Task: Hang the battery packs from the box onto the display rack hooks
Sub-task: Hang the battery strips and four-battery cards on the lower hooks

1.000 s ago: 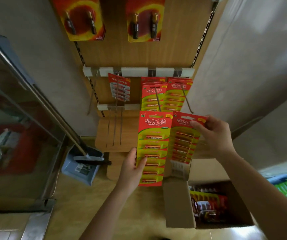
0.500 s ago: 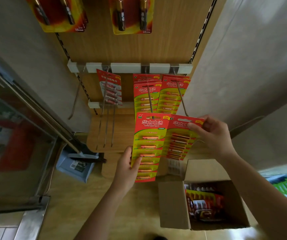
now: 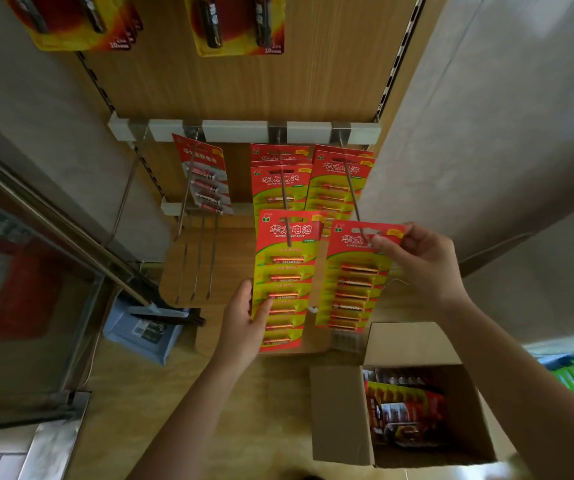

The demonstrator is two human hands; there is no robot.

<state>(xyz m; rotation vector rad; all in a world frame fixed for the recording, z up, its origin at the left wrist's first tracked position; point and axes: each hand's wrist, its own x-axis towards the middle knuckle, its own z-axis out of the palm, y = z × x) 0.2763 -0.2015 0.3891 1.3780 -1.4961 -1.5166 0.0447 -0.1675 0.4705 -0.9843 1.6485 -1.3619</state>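
Hands, two: left hand [image 3: 240, 323], right hand [image 3: 424, 268]. Held packs, two: left pack [image 3: 285, 282], right pack [image 3: 358, 282]. One box [image 3: 337, 414]. One dustpan [image 3: 140, 334]. Three bare lower hooks [image 3: 198, 261]. Three hung pack groups [image 3: 205, 181] on the middle rail [image 3: 237, 130].

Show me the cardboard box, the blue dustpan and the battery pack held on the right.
cardboard box [image 3: 339, 414]: head view, bare left wall.
blue dustpan [image 3: 129, 341]: head view, tray.
right battery pack [image 3: 354, 292]: head view, yellow-green middle.

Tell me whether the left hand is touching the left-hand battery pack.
Touching. The head view shows the left hand with its thumb across the front of the battery pack, gripping its lower left edge.
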